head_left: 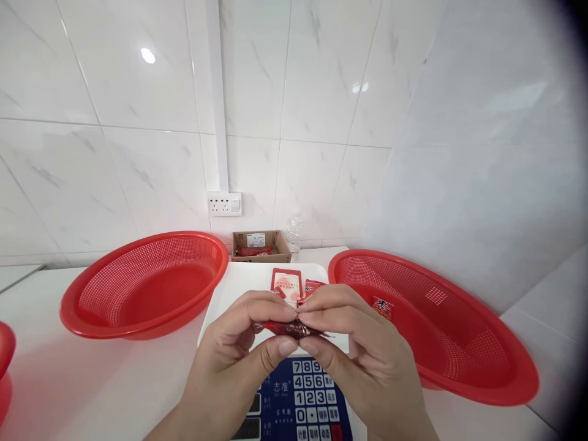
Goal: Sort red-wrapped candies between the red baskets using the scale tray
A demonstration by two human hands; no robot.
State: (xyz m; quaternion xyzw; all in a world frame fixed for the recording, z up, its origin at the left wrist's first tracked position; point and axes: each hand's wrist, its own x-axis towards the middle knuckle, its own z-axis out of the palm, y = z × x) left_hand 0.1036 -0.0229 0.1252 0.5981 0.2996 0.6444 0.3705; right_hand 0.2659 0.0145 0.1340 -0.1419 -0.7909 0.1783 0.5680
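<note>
Both my hands meet over the white scale (229, 294), pinching one small red wrapped packet (294, 329) between thumbs and fingertips. My left hand (229, 361) grips its left end, my right hand (362, 355) its right end. Behind the fingers, on the scale's white platform, lies a red and white card-like packet (285, 283) and another small red packet (313, 286). The scale's blue keypad (312, 398) shows below my hands.
A red mesh basket (147, 285) stands to the left. A second red basket (441, 324) on the right holds a small red packet (383, 306). A small cardboard box (260, 245) with red packets and a clear bottle (294, 236) stand against the tiled wall. Another red rim (4, 355) shows at far left.
</note>
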